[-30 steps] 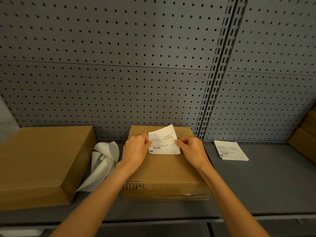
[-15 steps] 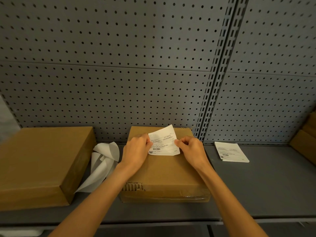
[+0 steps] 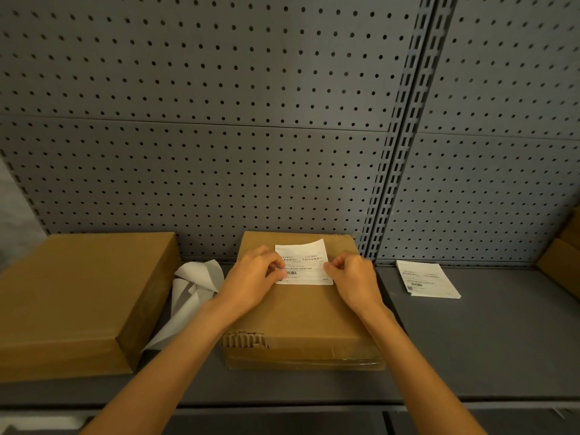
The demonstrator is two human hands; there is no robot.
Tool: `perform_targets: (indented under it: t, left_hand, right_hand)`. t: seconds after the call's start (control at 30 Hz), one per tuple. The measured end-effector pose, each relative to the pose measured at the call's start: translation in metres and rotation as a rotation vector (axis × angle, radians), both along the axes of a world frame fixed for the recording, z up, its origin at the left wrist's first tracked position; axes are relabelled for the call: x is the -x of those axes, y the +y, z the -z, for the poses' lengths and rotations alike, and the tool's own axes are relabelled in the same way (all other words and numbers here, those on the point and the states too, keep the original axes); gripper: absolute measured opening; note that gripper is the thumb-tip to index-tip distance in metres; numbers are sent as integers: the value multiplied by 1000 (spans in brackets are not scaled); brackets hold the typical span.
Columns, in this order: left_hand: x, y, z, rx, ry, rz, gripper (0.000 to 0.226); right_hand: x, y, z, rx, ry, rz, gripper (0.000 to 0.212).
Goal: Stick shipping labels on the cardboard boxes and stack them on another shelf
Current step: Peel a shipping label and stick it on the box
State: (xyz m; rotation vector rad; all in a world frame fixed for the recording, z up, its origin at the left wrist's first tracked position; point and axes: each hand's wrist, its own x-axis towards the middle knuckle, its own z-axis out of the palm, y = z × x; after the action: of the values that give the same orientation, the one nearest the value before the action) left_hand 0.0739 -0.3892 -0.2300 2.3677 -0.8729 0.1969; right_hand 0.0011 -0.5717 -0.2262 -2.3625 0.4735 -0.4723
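A flat cardboard box lies in the middle of the grey shelf, its near edge torn with corrugation showing. On its top is a white shipping label, lower part flat, far right corner still curling up. My left hand pinches the label's left edge with curled fingers. My right hand pinches its right edge the same way. A stack of spare labels sits on the shelf to the right.
A larger cardboard box stands at the left. Crumpled white backing paper lies between the two boxes. More cardboard boxes show at the far right edge. A grey pegboard wall backs the shelf.
The label has come down flatter onto the box top; its raised far edge is lower than before. Both hands keep their hold at its sides.
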Motion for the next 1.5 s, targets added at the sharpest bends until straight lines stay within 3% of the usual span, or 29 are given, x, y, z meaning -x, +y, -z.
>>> perform_targets:
  t: [0.17, 0.33, 0.47, 0.57, 0.73, 1.03, 1.33, 1.5]
  left_hand:
    - [3, 0, 1, -3, -7, -9, 24]
    - [3, 1, 1, -40, -48, -29, 29]
    - [4, 2, 2, -72, -33, -25, 35]
    - [4, 2, 4, -115, -58, -40, 39]
    - [4, 3, 5, -215, -66, -36, 45]
    - [3, 7, 5, -284, -2, -8, 47]
    - [5, 6, 2, -302, 28, 24, 49]
    - [4, 4, 5, -247, 75, 47, 50]
  right_hand:
    - [4, 1, -3, 198, -58, 37, 19]
    - [19, 23, -6, 623, -97, -250, 32]
    - [27, 36, -1, 811, -55, -235, 40]
    - [30, 38, -1, 807, -25, -248, 44]
    - [30, 35, 1, 620, 148, -490, 51]
    - [44, -2, 0, 492, 374, -383, 53]
    - [40, 0, -6, 536, 310, -311, 55]
    - [15, 20, -10, 569, 295, -431, 55]
